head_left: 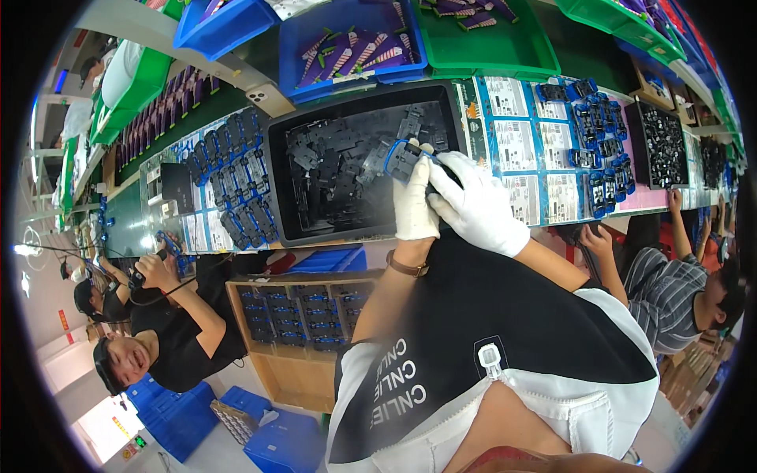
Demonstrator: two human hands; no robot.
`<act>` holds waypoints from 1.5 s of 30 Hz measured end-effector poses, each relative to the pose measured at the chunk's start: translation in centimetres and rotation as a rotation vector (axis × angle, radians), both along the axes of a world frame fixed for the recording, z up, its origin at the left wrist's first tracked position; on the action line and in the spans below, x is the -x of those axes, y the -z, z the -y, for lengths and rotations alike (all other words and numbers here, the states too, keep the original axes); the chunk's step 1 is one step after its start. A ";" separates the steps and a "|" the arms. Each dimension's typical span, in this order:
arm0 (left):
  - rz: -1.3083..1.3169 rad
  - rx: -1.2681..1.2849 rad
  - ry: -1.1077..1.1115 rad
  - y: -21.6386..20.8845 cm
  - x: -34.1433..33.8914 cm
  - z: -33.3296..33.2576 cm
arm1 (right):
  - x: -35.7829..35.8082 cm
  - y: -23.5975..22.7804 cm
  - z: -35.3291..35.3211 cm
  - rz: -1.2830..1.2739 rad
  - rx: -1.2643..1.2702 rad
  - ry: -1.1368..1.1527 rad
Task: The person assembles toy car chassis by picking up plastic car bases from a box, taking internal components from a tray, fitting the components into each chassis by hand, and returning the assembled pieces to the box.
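Note:
My left hand (415, 206), in a white glove with a brown wristband below it, is closed around a black-and-blue plastic part (403, 162) that looks like a toy car chassis. It is held over the right side of a black bin (276, 169) of loose flat black plastic pieces (339, 165). Pressed against the part's near right side is my right hand (477, 203), also in a white glove, fingers bent together. My fingers hide the lower part of the piece. Similar black-and-blue assemblies (236, 177) lie in rows left of the bin.
More assemblies (597, 142) stand at right, beyond printed sheets (514, 142). Blue (288, 47) and green (544, 59) bins line the back. A wooden crate (288, 382) of assemblies sits below the table. Co-workers sit at left (177, 339) and right (670, 292).

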State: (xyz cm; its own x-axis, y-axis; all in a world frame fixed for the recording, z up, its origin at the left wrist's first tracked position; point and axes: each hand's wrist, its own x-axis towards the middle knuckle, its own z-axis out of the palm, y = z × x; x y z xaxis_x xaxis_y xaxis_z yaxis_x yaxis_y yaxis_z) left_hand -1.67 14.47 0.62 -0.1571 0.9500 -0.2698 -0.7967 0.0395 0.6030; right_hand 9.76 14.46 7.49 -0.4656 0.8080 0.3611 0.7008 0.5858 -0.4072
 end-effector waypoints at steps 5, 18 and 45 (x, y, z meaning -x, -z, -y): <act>0.126 0.057 -0.065 -1.5 0.6 -0.4 | -1.5 1.3 0.0 -0.645 0.549 0.189; 0.046 0.176 -0.213 -1.6 0.3 -0.8 | 0.1 3.8 1.5 -1.020 0.953 0.066; -0.241 0.166 -0.167 1.4 5.0 1.0 | 4.8 5.9 0.0 -0.913 1.187 0.147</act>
